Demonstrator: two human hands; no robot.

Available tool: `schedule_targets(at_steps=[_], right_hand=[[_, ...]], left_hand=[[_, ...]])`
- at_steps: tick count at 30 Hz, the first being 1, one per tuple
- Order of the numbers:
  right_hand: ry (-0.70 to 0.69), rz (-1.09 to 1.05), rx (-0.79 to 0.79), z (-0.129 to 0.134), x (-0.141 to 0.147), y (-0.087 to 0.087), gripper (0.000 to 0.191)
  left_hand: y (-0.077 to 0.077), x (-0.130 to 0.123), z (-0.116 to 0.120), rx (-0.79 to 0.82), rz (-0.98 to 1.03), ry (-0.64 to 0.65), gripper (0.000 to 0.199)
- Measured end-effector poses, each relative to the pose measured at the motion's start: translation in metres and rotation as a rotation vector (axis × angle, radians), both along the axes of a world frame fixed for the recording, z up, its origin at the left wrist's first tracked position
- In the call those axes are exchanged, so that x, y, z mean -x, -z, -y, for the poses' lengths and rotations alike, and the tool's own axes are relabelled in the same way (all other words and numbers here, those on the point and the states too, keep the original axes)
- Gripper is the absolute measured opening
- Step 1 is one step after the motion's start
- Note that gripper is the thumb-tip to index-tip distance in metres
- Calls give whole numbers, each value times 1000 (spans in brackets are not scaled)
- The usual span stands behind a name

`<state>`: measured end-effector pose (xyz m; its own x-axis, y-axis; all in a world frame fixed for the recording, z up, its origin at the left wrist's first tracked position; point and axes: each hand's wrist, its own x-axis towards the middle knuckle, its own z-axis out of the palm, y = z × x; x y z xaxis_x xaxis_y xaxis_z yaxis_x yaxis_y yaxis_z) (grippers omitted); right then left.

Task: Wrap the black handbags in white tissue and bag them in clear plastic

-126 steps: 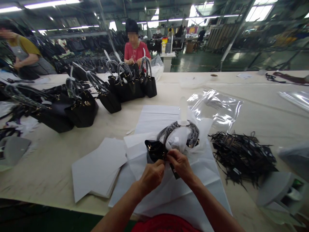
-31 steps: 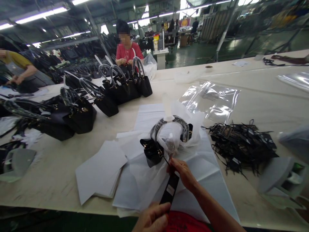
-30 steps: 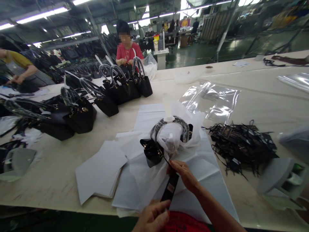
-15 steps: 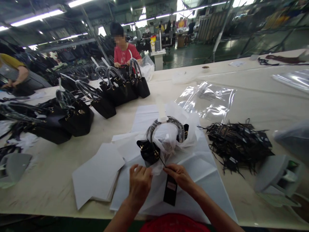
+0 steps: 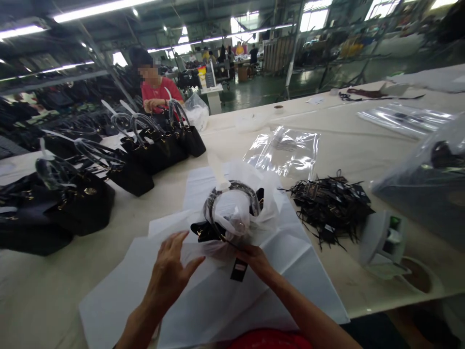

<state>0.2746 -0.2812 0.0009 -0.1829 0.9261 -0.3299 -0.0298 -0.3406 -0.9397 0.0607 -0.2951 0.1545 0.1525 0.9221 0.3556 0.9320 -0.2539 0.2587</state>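
A black handbag (image 5: 206, 232) stands on white paper (image 5: 290, 276), partly wrapped in thin white tissue (image 5: 238, 213). Its wrapped handles (image 5: 209, 206) arch upward, with a white strip (image 5: 217, 172) at their top. My left hand (image 5: 171, 266) is at the bag's left front, fingers apart, holding nothing. At the front of the bag, my right hand (image 5: 256, 261) has its fingers closed by the cord of a black hang tag (image 5: 239, 270). The tag dangles beside that hand; the fingertips are partly hidden.
Black handbags (image 5: 156, 150) line the left side. Clear plastic sheets (image 5: 286, 150) lie behind the wrapped bag. Several black tags (image 5: 327, 208) are piled at right, near a grey dispenser (image 5: 385, 245). A person in red (image 5: 163, 89) is across the table.
My left hand has let go of the tissue and moved left, its fingers opening. The tissue now covers more of the bag's front. The view has shifted to the right.
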Motion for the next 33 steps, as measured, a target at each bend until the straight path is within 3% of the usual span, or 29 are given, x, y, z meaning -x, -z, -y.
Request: schedule_targets(at_steps=[2,4,6,8,10,12,16,20,26,30,33], right_hand=[[159,199,-135,11,-6,5,25],[275,417,-311,25,-9,8,20],[204,517,-443,37,-8,9,8],[21,539,-501,45,-2,10,9],[-121,575,-478,46,3,12,14],[-162,649,-404,45,3,18,19],[-144,706,-286,42,-13,29,18],[-183,632,-292,38,-17,24,20],[-471,516,-436,-3,16,-1,19],[-408,624,-504,-55,23,-12,26],[-370,716,-581,-87,23,-10,36]], left_hand=[[-23,-14,-16,-103,45,59,68],[-44,-34,-39,-160,89,83,73],[-59,-54,-64,-107,154,57,74],[-68,-72,-85,77,262,51,56],[-73,-83,-98,283,426,93,35],[-74,-87,-103,381,612,133,29],[-75,-80,-103,372,794,124,29],[-72,-74,-111,334,837,129,30],[-81,-80,-117,304,844,138,28],[-96,-72,-96,203,586,144,22],[-93,-58,-75,76,385,223,16]])
